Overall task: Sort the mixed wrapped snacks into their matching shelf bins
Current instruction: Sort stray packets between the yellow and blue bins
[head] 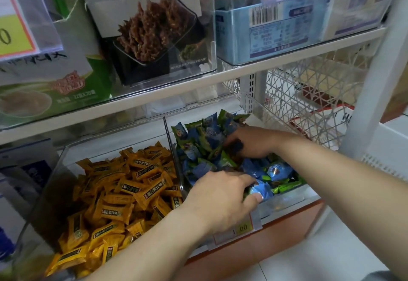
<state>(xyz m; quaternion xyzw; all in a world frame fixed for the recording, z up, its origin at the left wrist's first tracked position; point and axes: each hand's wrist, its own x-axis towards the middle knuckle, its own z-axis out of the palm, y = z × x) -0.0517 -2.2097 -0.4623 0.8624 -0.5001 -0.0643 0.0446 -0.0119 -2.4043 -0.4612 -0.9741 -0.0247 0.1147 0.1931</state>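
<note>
Packets (pixel 198 146), crinkly blue and green pillows, in clear plastic bin (pixel 291 195).

Only two bare forearms and two bare hands show of the person. The left forearm (pixel 154 243), entering from seven o'clock, is uncovered from the frame's edge to the wrist; so is the right forearm (pixel 331 170), entering from four o'clock. The left grip (pixel 220 199) has a short, plain thumbnail (pixel 257 196). The right grip (pixel 251 141) bears a dark blotch (pixel 237 146) across its fingers — mark or shadow, unclear. At five o'clock, in the very corner, lies a scrap of grey cloth (pixel 379 276) — whether it is clothing cannot be told.
</note>
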